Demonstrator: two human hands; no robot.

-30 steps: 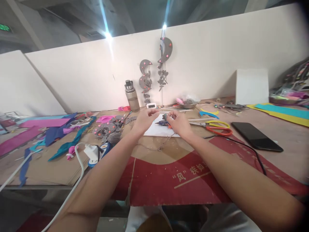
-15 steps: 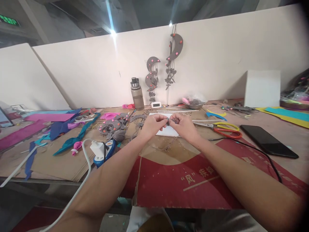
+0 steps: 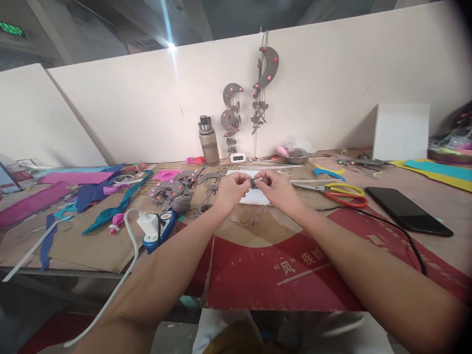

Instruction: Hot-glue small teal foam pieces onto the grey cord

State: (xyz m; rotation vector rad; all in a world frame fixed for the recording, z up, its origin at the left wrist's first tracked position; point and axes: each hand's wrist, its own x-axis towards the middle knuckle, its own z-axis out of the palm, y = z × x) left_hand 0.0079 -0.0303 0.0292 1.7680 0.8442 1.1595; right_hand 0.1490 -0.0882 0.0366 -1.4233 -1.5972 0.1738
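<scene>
My left hand (image 3: 233, 191) and my right hand (image 3: 273, 188) meet over a white sheet (image 3: 258, 197), fingertips nearly touching. Both pinch a small dark grey piece (image 3: 252, 183) between thumb and fingers; its exact kind is too small and covered to make out. Thin grey yarn (image 3: 253, 221) trails on the cardboard below the hands. To the left lie a ball of grey yarn (image 3: 182, 203) and grey felt shapes with pink dots (image 3: 162, 191). Scissors with red and yellow handles (image 3: 346, 192) rest to the right of my right hand.
A black phone (image 3: 409, 210) lies at the right beside a black cable. At the left sit a blue and white power strip (image 3: 159, 231) and coloured strips (image 3: 118, 206). A bottle (image 3: 209, 145), small clock (image 3: 238, 158) and bowl (image 3: 296, 155) stand along the white wall, where moon-shaped hangings (image 3: 268, 71) hang.
Both hands stay together on the small grey piece, with slight finger movement. The whole view has shifted a little.
</scene>
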